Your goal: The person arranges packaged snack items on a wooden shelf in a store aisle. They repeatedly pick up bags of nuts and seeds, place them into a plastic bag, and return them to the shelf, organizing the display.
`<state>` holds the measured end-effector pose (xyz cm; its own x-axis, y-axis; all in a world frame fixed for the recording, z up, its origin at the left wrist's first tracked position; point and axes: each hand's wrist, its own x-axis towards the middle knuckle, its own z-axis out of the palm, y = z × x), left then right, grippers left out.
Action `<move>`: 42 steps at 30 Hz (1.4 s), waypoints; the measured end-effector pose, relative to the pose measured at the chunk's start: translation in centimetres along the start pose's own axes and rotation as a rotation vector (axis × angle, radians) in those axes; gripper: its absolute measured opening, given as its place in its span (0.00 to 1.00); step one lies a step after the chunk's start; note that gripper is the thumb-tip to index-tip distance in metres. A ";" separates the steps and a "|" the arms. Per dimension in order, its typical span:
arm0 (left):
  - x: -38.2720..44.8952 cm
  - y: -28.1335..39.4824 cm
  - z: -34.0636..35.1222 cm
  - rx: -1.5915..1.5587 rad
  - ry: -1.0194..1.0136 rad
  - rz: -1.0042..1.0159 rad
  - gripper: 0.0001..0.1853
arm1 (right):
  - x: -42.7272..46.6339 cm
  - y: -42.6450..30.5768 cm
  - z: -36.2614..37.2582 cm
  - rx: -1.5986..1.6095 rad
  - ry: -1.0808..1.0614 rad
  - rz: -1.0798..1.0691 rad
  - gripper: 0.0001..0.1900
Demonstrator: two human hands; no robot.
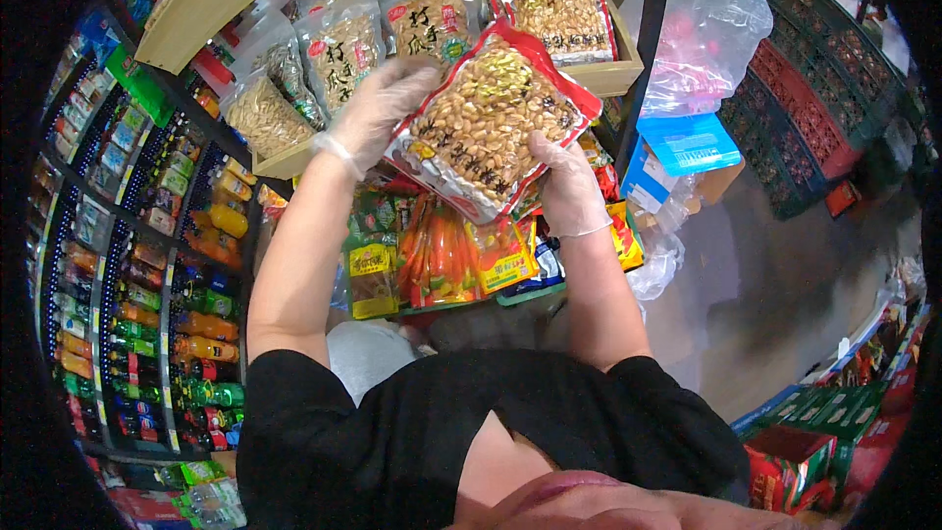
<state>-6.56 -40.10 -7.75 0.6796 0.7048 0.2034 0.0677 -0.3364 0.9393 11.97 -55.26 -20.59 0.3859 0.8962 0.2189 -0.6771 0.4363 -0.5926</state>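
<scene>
A clear-fronted plastic bag of nuts or seeds with a red edge [493, 118] is held tilted in front of the shelf. My right hand [574, 188], in a clear thin glove, grips its lower right side, thumb on the front. My left hand [386, 107], gloved too and blurred, is at the bag's upper left edge; whether its fingers grip the bag is unclear. A similar red-edged bag [556, 11] stands in the wooden shelf tray behind. Clear zip bags of seeds [342, 51] stand in the same tray, left of it.
The wooden tray's front edge [603, 77] lies behind the held bag. Below hang or lie colourful snack packets [441, 258]. Bottled drinks [210, 324] fill shelves at left. A clear plastic bag [699, 37], an open blue carton [688, 143] and stacked crates [802, 103] are at right.
</scene>
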 end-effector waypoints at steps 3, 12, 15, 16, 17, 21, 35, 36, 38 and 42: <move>-1.4 0.2 -0.4 0.070 0.354 0.105 0.38 | 0.5 -0.2 -0.5 0.114 0.059 -0.081 0.35; -10.0 -10.8 10.6 -0.476 -0.023 -0.027 0.39 | 1.6 2.8 -1.8 0.376 0.102 -0.017 0.38; -10.8 -11.8 13.1 -0.552 -0.075 -0.009 0.38 | 1.0 3.4 -1.0 0.393 0.091 0.013 0.38; -10.3 -11.5 13.0 -0.540 -0.016 -0.003 0.38 | 0.0 2.6 0.6 0.422 0.106 0.101 0.38; -9.4 -11.2 12.7 -0.527 0.046 0.002 0.39 | -0.2 3.0 0.6 0.365 0.073 0.081 0.38; -8.0 -8.5 13.1 -0.763 0.193 -0.005 0.37 | -1.2 3.3 1.0 0.173 -0.060 0.051 0.40; -7.9 -4.2 4.7 -0.774 0.344 0.234 0.29 | 2.1 4.3 -5.6 -1.210 -0.185 -0.550 0.27; -8.3 -4.8 4.1 -0.754 0.323 0.191 0.27 | 1.9 3.9 -5.7 -0.847 -0.179 -0.248 0.26; -9.1 -5.3 3.7 -0.690 0.339 0.150 0.26 | 1.8 2.7 -5.0 -0.316 -0.034 0.029 0.29; -9.3 -6.3 4.2 -0.565 0.377 0.118 0.24 | -0.8 -0.1 -1.1 -0.100 -0.166 0.142 0.36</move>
<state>-10.18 -47.16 -16.71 0.3515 0.8871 0.2992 -0.4517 -0.1192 0.8842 12.43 -56.15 -21.60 0.1772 0.9525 0.2477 -0.6485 0.3023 -0.6986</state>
